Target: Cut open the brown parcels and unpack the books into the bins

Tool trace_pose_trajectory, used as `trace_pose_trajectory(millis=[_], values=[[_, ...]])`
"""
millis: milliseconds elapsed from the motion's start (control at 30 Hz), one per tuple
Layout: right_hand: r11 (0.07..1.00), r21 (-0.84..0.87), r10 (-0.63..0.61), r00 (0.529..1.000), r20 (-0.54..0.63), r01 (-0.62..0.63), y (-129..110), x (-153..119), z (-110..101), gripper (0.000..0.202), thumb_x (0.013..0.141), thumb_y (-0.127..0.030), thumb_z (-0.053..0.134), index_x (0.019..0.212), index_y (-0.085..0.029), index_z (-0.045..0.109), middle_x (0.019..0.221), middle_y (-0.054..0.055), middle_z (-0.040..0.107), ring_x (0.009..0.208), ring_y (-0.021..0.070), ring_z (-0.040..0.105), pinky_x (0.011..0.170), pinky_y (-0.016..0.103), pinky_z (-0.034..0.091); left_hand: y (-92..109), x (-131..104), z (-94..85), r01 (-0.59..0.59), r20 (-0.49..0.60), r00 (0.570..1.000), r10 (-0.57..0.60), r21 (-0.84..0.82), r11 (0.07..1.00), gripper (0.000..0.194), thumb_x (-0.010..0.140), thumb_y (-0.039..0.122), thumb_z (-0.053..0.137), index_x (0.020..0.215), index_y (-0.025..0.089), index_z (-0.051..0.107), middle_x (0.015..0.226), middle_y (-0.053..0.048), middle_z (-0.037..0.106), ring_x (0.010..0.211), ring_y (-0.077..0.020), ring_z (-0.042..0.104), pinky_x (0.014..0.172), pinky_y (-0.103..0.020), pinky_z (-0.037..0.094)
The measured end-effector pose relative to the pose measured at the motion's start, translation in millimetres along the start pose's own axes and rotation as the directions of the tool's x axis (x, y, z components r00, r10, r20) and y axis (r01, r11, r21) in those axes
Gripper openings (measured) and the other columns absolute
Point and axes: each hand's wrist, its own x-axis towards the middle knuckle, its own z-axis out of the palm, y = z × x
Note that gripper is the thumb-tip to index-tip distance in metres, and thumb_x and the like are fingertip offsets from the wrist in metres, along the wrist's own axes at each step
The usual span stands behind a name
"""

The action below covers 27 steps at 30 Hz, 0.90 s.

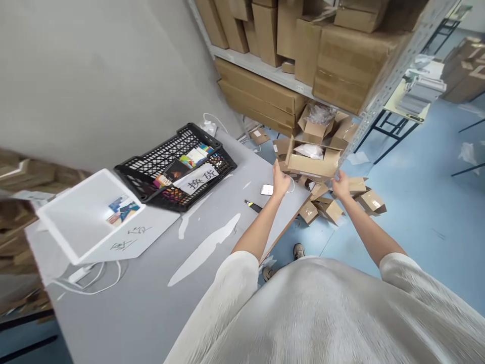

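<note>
An open cardboard box (311, 166) with a white plastic-wrapped item (309, 150) inside is held in the air beyond the table's right end. My left hand (280, 181) grips its left side and my right hand (341, 185) grips its right side. On the grey table (151, 303), a phone (267, 189) with a white cable lies just left of my left hand. A black and yellow cutter (253, 206) rests nearer to me, beside my left forearm.
A black crate (178, 169) and a white bin (91, 217) hold small packets on the table. Behind stands a metal shelf (265, 71) loaded with cartons. Opened boxes (328, 210) litter the blue floor. Farther right is a small table (407, 103) with stacked papers.
</note>
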Motion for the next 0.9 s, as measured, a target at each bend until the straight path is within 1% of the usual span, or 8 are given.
trace_pose_trajectory(millis=[67,133,200,300,400,500,667,900], values=[[0.993,0.013,0.117,0.993,-0.009,-0.117,8,-1,1,0.067,0.085,-0.029,0.063,0.152,-0.018,0.068,0.148,0.020,0.068,0.140,0.0378,0.062,0.124,0.060,0.050,-2,4,10.7,0.017,0.023,1.000,-0.018,0.008,1.000,0.097,0.079,0.000,0.063,0.171,0.022,0.042,0.180,-0.012,0.040,0.174,-0.0301,0.027,0.146,-0.048,0.019],[0.978,0.050,0.199,0.979,0.035,-0.201,12,-3,7,0.066,0.085,-0.030,0.064,0.149,-0.017,0.070,0.153,0.020,0.065,0.137,0.0374,0.065,0.122,0.058,0.052,-7,3,15.3,0.034,0.061,0.998,-0.035,0.015,0.999,0.094,0.079,0.000,0.063,0.169,0.023,0.046,0.180,-0.011,0.040,0.175,-0.0296,0.025,0.147,-0.048,0.017],[0.968,0.082,0.231,0.970,0.082,-0.237,11,-6,16,0.060,0.085,-0.032,0.064,0.143,-0.017,0.073,0.152,0.020,0.066,0.134,0.0370,0.069,0.121,0.057,0.053,-14,-2,14.5,0.056,0.079,0.995,-0.058,0.029,0.998,0.092,0.079,-0.001,0.063,0.166,0.024,0.049,0.178,-0.011,0.041,0.174,-0.0297,0.027,0.147,-0.048,0.017],[0.961,0.127,0.233,0.966,0.113,-0.247,5,-9,30,0.050,0.083,-0.034,0.067,0.129,-0.019,0.079,0.142,0.018,0.074,0.128,0.0368,0.072,0.119,0.058,0.054,-24,-8,6.3,0.097,0.071,0.992,-0.100,0.055,0.994,0.087,0.079,-0.001,0.062,0.163,0.023,0.052,0.177,-0.012,0.042,0.172,-0.0300,0.030,0.146,-0.049,0.019],[0.948,0.187,0.225,0.957,0.186,-0.259,-5,-8,44,0.044,0.081,-0.036,0.070,0.121,-0.021,0.081,0.130,0.015,0.079,0.123,0.0357,0.075,0.115,0.057,0.057,-30,-12,-7.5,0.124,0.039,0.991,-0.127,0.076,0.989,0.084,0.080,-0.001,0.060,0.160,0.022,0.055,0.176,-0.012,0.042,0.172,-0.0294,0.032,0.146,-0.048,0.020],[0.936,0.199,0.223,0.927,0.303,-0.290,-17,-8,61,0.042,0.081,-0.038,0.071,0.118,-0.020,0.080,0.118,0.013,0.083,0.118,0.0342,0.077,0.112,0.056,0.059,-36,-18,-25.4,0.141,0.011,0.990,-0.142,0.082,0.987,0.081,0.079,-0.002,0.058,0.157,0.022,0.057,0.174,-0.012,0.044,0.170,-0.0285,0.034,0.145,-0.047,0.023],[0.939,0.214,0.154,0.888,0.433,-0.267,-39,-16,96,0.034,0.079,-0.039,0.073,0.107,-0.022,0.082,0.110,0.011,0.085,0.108,0.0302,0.078,0.106,0.050,0.061,-48,-37,-58.4,0.183,-0.042,0.983,-0.180,0.085,0.979,0.079,0.078,-0.002,0.056,0.152,0.023,0.061,0.165,-0.013,0.054,0.162,-0.0294,0.046,0.142,-0.049,0.030],[0.938,0.235,0.057,0.783,0.620,-0.254,-72,-38,146,0.028,0.080,-0.038,0.072,0.101,-0.023,0.082,0.107,0.009,0.086,0.101,0.0278,0.077,0.101,0.046,0.062,-67,-78,-106.0,0.308,-0.179,0.941,-0.288,0.096,0.946,0.074,0.081,0.002,0.057,0.151,0.024,0.062,0.160,-0.013,0.058,0.155,-0.0305,0.053,0.135,-0.050,0.040]])
